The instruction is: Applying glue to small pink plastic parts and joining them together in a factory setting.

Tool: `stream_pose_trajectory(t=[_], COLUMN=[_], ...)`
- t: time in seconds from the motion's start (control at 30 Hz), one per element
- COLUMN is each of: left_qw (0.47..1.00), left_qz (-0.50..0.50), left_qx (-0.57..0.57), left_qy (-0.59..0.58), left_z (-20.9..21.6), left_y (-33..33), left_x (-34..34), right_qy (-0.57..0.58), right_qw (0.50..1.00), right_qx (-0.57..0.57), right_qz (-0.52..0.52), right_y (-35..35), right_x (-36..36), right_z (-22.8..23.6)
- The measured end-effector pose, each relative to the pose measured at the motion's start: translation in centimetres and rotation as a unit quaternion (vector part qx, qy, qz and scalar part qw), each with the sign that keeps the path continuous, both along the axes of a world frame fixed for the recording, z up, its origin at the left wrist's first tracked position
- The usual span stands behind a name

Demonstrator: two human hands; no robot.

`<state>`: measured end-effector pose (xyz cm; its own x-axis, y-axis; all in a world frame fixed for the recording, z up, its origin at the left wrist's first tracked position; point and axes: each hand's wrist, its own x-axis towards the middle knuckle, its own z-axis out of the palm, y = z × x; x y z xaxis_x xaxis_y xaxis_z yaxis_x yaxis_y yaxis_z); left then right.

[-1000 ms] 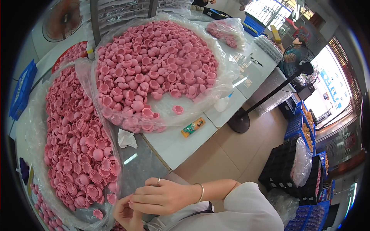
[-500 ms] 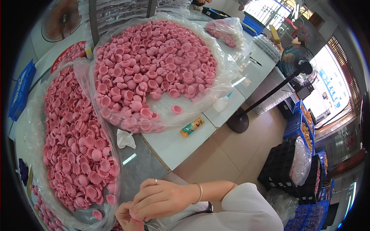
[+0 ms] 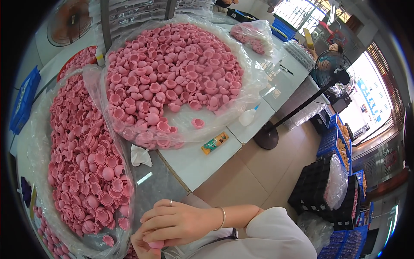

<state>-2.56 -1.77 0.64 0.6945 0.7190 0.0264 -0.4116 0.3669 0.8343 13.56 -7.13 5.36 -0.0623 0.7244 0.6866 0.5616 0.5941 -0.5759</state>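
My right hand (image 3: 183, 222), with a ring and a bracelet, lies over my left hand (image 3: 143, 247) at the lower edge. Between their fingers a small part of a pink plastic piece (image 3: 156, 244) shows. Both hands are closed around it, and most of it is hidden. To the left, right beside my hands, a clear plastic bag (image 3: 131, 172) lies open, full of pink hollow half-round plastic pieces (image 3: 79, 172). A second heap of such pink pieces (image 3: 172, 64) fills another open clear bag (image 3: 254, 82) farther away on the table.
A crumpled white tissue (image 3: 140, 156), a yellow-green printed tube (image 3: 214, 143) and a white squeeze bottle (image 3: 248, 116) are on the table (image 3: 194, 168). A standing fan (image 3: 267, 134), black crates (image 3: 312, 183) and blue crates (image 3: 327, 144) stand to the right. A person (image 3: 334, 48) is behind the fan.
My right hand has shifted slightly left and its fingers have moved over the left hand. The pink piece shows a little lower between them. The person behind the fan has moved.
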Motion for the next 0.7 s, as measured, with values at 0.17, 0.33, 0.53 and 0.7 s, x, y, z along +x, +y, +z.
stream_pose_trajectory(t=[0.17,0.33,0.53,0.7], left_qw=[1.0,0.999,0.974,0.648], left_qz=[-0.003,-0.001,-0.123,0.46], left_qx=[0.005,0.033,0.175,0.46], left_qy=[0.017,0.019,-0.077,0.396], left_z=[-0.7,-0.9,-0.5,6.6], left_y=[-0.2,-0.2,2.1,6.5], left_x=[-0.7,-1.1,-2.3,-8.6], right_qy=[0.016,0.04,0.12,0.231], right_qw=[0.999,0.997,0.99,0.873], right_qx=[-0.009,0.001,0.009,0.138], right_qz=[0.034,0.062,0.072,-0.407], right_y=[-0.1,-0.3,-0.5,-4.7], right_x=[-0.1,-0.2,1.3,9.5], right_z=[-0.2,-0.3,0.0,-2.1])
